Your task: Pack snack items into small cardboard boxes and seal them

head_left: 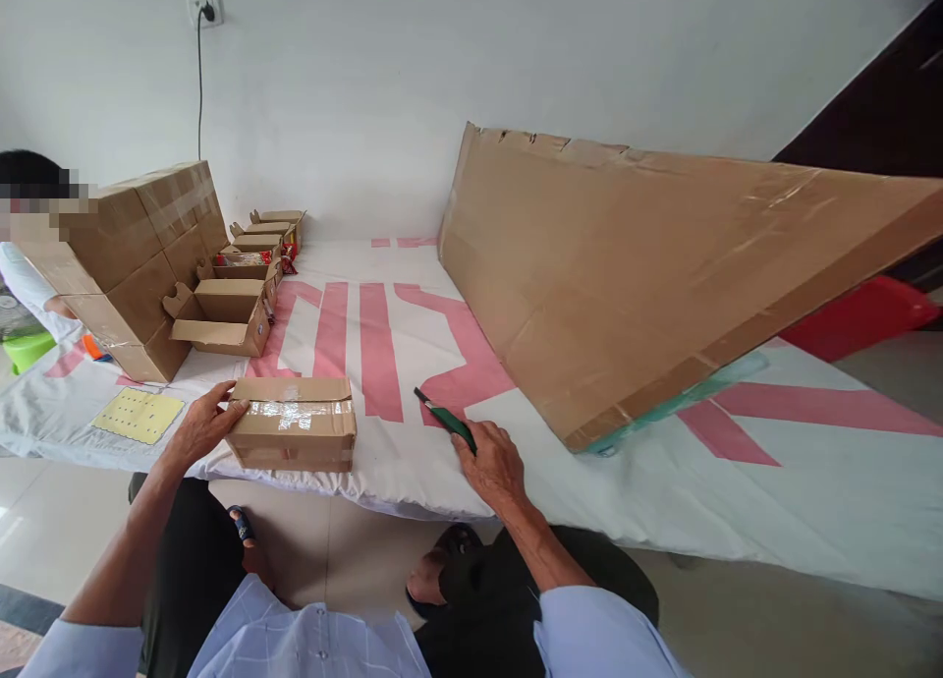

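A closed cardboard box lies near the front edge of the covered table, with shiny clear tape along its top seam. My left hand grips its left end, thumb on the top and fingers at the far corner. To the right of the box, my right hand is closed around a green utility knife. The knife points away from me and to the left, apart from the box, over the cloth. Whether its blade is out I cannot tell.
Several open small boxes with red packets stand beside a stack of taped cartons at left. A yellow sheet lies in front. A large cardboard carton leans at right near a red chair. Another person sits behind the stack.
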`<state>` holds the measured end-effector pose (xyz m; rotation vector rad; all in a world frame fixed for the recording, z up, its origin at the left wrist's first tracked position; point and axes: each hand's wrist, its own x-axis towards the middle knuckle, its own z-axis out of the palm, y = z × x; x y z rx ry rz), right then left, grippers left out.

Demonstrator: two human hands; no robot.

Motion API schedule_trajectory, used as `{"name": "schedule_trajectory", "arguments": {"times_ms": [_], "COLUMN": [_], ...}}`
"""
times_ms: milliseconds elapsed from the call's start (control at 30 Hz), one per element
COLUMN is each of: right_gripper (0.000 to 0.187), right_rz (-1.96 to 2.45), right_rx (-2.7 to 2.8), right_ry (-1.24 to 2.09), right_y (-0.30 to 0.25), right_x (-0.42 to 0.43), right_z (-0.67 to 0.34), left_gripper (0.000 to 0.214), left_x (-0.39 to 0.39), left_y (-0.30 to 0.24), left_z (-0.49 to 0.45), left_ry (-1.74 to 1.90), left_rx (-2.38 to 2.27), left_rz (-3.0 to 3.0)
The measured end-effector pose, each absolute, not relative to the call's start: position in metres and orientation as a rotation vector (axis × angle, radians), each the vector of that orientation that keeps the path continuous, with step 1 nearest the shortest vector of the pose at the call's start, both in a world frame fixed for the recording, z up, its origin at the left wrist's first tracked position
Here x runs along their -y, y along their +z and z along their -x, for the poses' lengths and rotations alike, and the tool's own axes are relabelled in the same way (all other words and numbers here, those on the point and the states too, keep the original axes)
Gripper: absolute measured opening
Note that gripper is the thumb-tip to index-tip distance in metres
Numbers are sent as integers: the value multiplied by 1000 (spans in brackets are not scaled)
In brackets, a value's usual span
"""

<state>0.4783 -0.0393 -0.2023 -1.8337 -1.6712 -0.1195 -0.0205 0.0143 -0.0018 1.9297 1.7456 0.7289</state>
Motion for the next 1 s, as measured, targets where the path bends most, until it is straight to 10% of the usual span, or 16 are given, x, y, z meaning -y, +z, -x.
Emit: {"name": "schedule_trajectory", "arguments": {"times_ms": [1000], "right_gripper": [63], "right_rz": [1261], "right_rx": [778], "right_ry": [951], "right_y": [-137], "right_x": [47], "right_z": [-355], "left_gripper": [54], "left_x": [-3], "left_y": [-42], "left_z": [-35], "left_ry": [1172], "left_rx": [-1142], "left_rz": [-1388]}}
